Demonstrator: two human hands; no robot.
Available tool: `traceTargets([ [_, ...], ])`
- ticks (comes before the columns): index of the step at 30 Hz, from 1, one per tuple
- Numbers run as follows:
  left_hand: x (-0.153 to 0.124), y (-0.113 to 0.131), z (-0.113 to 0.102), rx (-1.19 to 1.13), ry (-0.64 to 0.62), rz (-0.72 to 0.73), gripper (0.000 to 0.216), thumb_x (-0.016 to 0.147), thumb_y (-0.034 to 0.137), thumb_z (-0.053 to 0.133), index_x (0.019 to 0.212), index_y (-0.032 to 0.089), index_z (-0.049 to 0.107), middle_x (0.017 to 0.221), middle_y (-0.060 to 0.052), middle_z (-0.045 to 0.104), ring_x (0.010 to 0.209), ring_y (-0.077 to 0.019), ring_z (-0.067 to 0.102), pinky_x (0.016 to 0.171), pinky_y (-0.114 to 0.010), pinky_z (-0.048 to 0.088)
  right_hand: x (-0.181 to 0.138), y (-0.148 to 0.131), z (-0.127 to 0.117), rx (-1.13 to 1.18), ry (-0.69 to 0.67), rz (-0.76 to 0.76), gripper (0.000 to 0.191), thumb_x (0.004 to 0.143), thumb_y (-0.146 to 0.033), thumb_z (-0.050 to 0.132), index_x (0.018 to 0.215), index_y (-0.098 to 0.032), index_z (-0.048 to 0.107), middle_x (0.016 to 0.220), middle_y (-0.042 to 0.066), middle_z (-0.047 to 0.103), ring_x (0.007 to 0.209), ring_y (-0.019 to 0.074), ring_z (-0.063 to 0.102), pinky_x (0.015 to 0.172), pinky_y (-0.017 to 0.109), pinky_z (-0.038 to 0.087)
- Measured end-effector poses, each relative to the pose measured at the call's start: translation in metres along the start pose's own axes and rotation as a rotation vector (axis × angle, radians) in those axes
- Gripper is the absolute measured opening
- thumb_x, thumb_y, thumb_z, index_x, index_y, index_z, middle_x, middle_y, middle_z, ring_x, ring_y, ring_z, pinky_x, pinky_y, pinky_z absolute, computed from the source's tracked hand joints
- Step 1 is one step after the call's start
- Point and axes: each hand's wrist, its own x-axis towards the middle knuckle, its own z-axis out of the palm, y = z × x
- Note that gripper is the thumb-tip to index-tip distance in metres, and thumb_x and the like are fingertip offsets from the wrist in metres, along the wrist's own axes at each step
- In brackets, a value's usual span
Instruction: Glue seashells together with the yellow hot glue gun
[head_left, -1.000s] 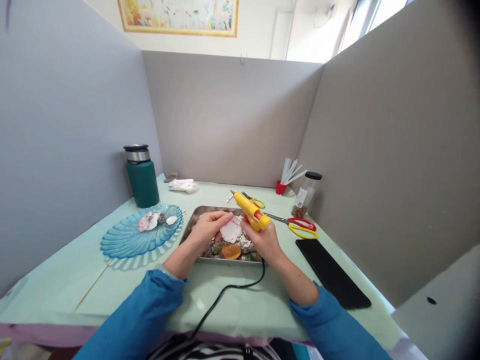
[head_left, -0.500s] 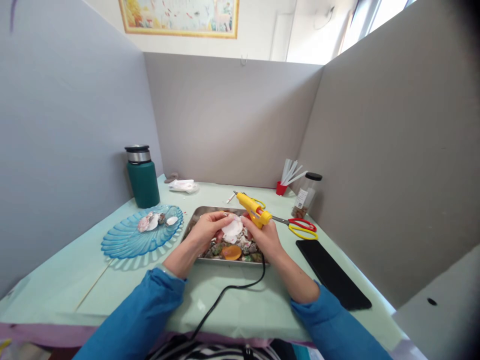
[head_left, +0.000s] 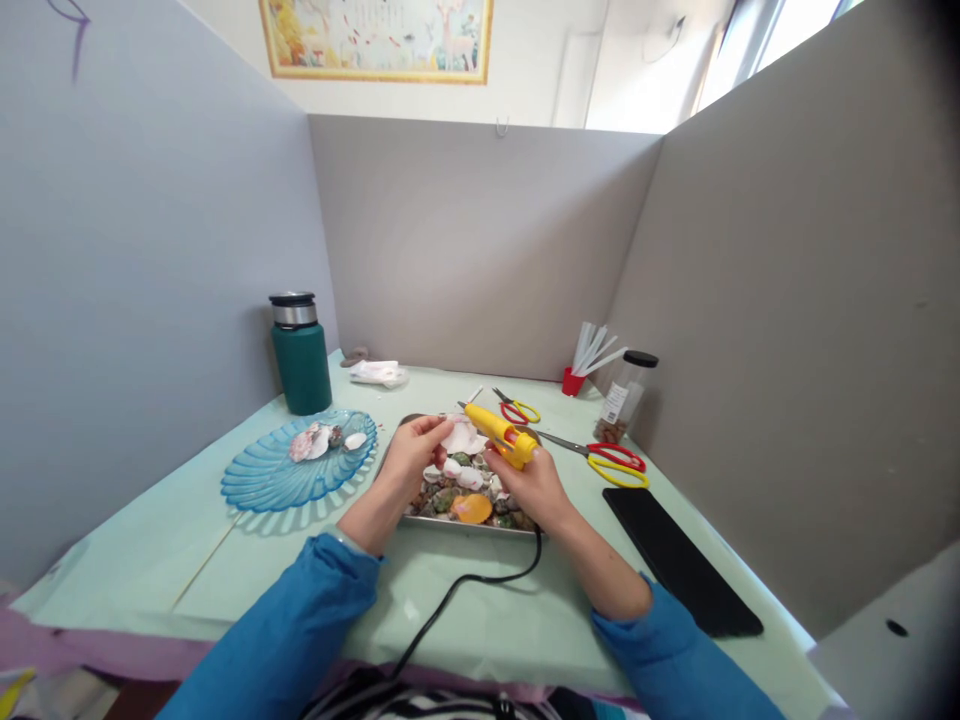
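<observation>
Both your hands are over the metal tray (head_left: 469, 526) on the desk (head_left: 525, 620). Your left hand (head_left: 411, 458) has its fingers pinched close together on the edge of a white shell (head_left: 463, 440). Your right hand (head_left: 534, 486) has its fingers curled around a yellow glue gun (head_left: 489, 424). It's hard to tell if those fingers touch the shell too. The shell is wide and pale, and the gun hides a bit of it.

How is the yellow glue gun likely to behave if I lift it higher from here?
The yellow glue gun will probably feel stiff, since its body looks like hard plastic. Being small beside the right hand, it is perhaps fairly light. The black cord trailing below might tug a little.
</observation>
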Motion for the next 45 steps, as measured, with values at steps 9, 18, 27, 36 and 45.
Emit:
traceTargets([
  [9, 0.0, 0.0, -0.001, -0.033, -0.005, 0.003, 0.031, 0.062, 0.039, 0.074, 0.07, 0.012, 0.058, 0.049, 0.004, 0.051, 0.037, -0.0051, 0.043, 0.037, -0.017, 0.032, -0.002, -0.005, 0.0, -0.104, -0.01, -0.064, 0.019, 0.079, -0.032, 0.055, 0.087, -0.017, 0.063, 0.068, 0.001, 0.061, 0.063, 0.0159, 0.056, 0.056, 0.025, 0.044],
  [18, 0.0, 0.001, 0.0, -0.08, -0.022, -0.008, 0.031, 0.063, 0.039, 0.073, 0.067, 0.013, 0.057, 0.049, 0.003, 0.053, 0.038, -0.0055, 0.045, 0.039, -0.017, 0.034, -0.004, -0.01, 0.0, -0.104, -0.045, -0.132, 0.016, 0.081, -0.03, 0.054, 0.089, -0.018, 0.06, 0.075, 0.0, 0.061, 0.063, 0.0134, 0.053, 0.06, 0.023, 0.042],
  [27, 0.0, 0.003, 0.0, -0.153, 0.002, -0.023, 0.028, 0.062, 0.033, 0.074, 0.068, 0.012, 0.057, 0.048, 0.004, 0.051, 0.039, -0.0059, 0.046, 0.041, -0.018, 0.036, -0.005, -0.012, -0.001, -0.125, -0.048, -0.138, 0.013, 0.082, -0.032, 0.054, 0.081, -0.019, 0.056, 0.068, -0.002, 0.054, 0.06, 0.0134, 0.049, 0.057, 0.023, 0.039],
  [36, 0.001, 0.003, 0.0, -0.136, 0.026, -0.011, 0.032, 0.06, 0.035, 0.076, 0.072, 0.011, 0.059, 0.05, 0.004, 0.053, 0.04, -0.0058, 0.046, 0.041, -0.018, 0.036, -0.005, -0.013, -0.002, -0.124, -0.048, -0.155, 0.012, 0.082, -0.03, 0.053, 0.079, -0.019, 0.056, 0.067, -0.001, 0.054, 0.06, 0.0136, 0.049, 0.057, 0.024, 0.04],
  [45, 0.0, 0.004, 0.001, -0.135, 0.011, -0.01, 0.034, 0.058, 0.038, 0.077, 0.071, 0.011, 0.06, 0.052, 0.004, 0.053, 0.04, -0.0054, 0.046, 0.041, -0.018, 0.037, -0.005, -0.014, -0.003, -0.142, -0.02, -0.143, 0.016, 0.083, -0.031, 0.052, 0.089, -0.018, 0.059, 0.074, 0.001, 0.061, 0.062, 0.0144, 0.053, 0.059, 0.025, 0.041],
])
